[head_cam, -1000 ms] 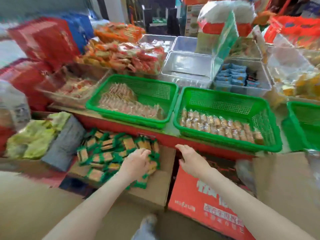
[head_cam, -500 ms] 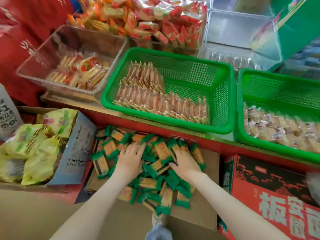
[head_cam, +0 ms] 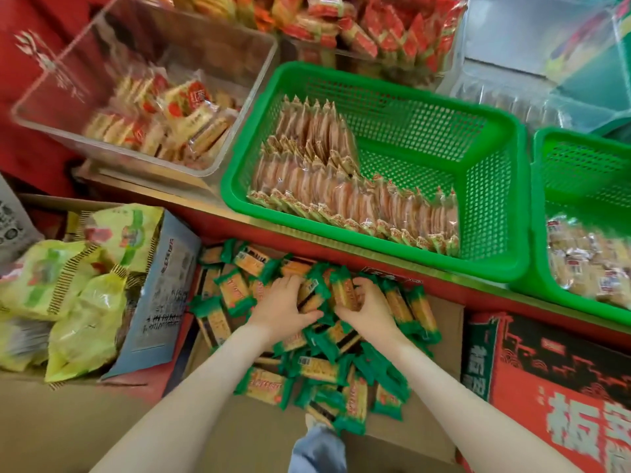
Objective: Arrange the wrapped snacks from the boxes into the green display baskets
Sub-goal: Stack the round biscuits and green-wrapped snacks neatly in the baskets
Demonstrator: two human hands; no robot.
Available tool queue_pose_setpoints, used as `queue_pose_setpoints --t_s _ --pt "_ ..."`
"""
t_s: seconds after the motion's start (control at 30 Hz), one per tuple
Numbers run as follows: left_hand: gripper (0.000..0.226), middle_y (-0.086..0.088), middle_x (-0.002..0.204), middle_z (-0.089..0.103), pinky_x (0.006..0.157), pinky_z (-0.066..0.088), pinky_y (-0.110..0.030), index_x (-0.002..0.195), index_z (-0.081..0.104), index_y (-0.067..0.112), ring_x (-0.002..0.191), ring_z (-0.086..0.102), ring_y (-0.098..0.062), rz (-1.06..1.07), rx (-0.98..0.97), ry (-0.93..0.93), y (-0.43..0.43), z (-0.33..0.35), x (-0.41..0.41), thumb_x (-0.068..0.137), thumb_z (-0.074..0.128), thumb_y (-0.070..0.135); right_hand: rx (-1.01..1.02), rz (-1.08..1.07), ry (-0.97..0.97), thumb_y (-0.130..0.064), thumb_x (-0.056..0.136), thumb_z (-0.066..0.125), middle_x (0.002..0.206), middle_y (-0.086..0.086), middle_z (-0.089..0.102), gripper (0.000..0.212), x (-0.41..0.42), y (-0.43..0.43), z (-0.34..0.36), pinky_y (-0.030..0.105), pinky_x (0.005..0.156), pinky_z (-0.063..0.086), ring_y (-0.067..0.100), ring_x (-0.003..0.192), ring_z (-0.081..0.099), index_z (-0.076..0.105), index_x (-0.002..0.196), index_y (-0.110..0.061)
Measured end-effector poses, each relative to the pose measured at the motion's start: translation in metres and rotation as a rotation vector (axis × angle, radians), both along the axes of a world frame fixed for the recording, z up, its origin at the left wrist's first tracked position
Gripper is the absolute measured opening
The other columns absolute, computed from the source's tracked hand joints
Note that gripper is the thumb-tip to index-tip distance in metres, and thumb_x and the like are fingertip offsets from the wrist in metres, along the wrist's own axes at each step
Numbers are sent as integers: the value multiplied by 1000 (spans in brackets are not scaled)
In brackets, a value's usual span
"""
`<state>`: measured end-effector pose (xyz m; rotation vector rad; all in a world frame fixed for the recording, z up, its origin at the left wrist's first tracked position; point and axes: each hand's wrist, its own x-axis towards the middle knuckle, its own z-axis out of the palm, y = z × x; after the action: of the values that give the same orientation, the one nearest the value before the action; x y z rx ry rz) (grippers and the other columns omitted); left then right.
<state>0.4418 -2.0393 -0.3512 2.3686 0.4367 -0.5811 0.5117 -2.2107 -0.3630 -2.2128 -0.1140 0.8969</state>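
A heap of green-and-orange wrapped snacks (head_cam: 317,367) fills an open cardboard box (head_cam: 440,380) below the counter. My left hand (head_cam: 283,308) and my right hand (head_cam: 367,310) are both in the heap, fingers curled round a bunch of these snacks between them. Above, on the counter, a green basket (head_cam: 495,206) holds rows of pinkish wrapped snacks (head_cam: 341,196) along its left and front sides; its back right part is bare. A second green basket (head_cam: 580,158) at the right edge holds pale wrapped snacks (head_cam: 587,261).
A clear bin (head_cam: 143,97) with yellow-red packets sits at the back left, red-orange packets (head_cam: 358,25) piled behind. A box of yellow bags (head_cam: 68,288) stands to the left, a red printed carton (head_cam: 546,387) to the right. A clear lidded tub (head_cam: 532,56) is at the back right.
The view has dropped closer to the box. Both hands, spread flat on the heap half a second ago, have drawn together and curled round a bunch of snacks.
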Motion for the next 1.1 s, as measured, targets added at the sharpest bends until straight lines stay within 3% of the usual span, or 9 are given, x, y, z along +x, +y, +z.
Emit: queue_pose_setpoints --t_s 0.07,0.17,0.33,0.43,0.5,0.63,0.73,0.83,1.1 --pt "82 1 145 38 98 40 -30 146 29 20 130 40 -21 175 -201 71 -7 7 5 82 65 57 149 -58 38 -31 82 75 113 -3 50 57 -6 -2 9 18 80 43 10 102 52 39 125 -21" --pt "68 11 125 50 90 41 -26 139 39 23 112 51 -11 333 -479 134 -17 11 10 83 66 52 264 -74 80 -26 82 74 107 -2 57 35 -14 -5 17 26 85 50 9 99 57 46 103 -25" --pt "52 11 117 60 93 46 -27 124 51 25 105 57 -5 381 -704 169 -28 3 10 81 71 47 343 -51 137 -15 86 69 110 -9 60 28 -18 -17 29 20 86 46 -1 101 57 51 105 -24" --pt "71 10 128 56 98 43 -29 135 47 22 116 53 -9 352 -692 174 -33 4 12 77 71 55 323 13 150 -22 92 64 111 -10 59 17 -14 -36 29 26 94 44 0 105 54 56 106 -26" --pt "80 8 136 46 97 37 -27 144 37 20 123 46 -13 323 -654 192 -39 6 14 79 69 56 257 -69 74 -26 95 58 110 -10 58 7 -10 -51 24 30 95 42 5 107 53 59 102 -28" --pt "94 -1 153 31 104 35 -33 151 21 18 137 35 -21 311 -596 250 -51 3 15 80 66 58 -282 -142 -503 -11 87 61 109 7 56 25 3 -92 1 38 91 39 27 107 48 57 111 -10" --pt "90 -2 153 32 103 37 -35 151 23 19 136 36 -23 302 -570 278 -63 4 13 81 65 57 -532 -17 -437 -15 89 61 112 17 58 36 11 -119 -19 42 85 45 36 105 54 51 121 -1" --pt "82 -2 148 37 97 36 -31 149 26 20 132 39 -22 291 -548 270 -78 8 11 84 64 54 -422 11 -316 -12 95 51 95 15 64 15 13 -129 -28 34 63 42 35 90 62 56 106 -3" --pt "96 -1 150 34 106 37 -34 152 18 22 133 39 -21 241 -519 197 -140 29 -2 78 65 62 -221 -232 -317 -13 88 55 89 6 62 11 -15 -172 17 34 62 44 28 81 59 56 99 -14"
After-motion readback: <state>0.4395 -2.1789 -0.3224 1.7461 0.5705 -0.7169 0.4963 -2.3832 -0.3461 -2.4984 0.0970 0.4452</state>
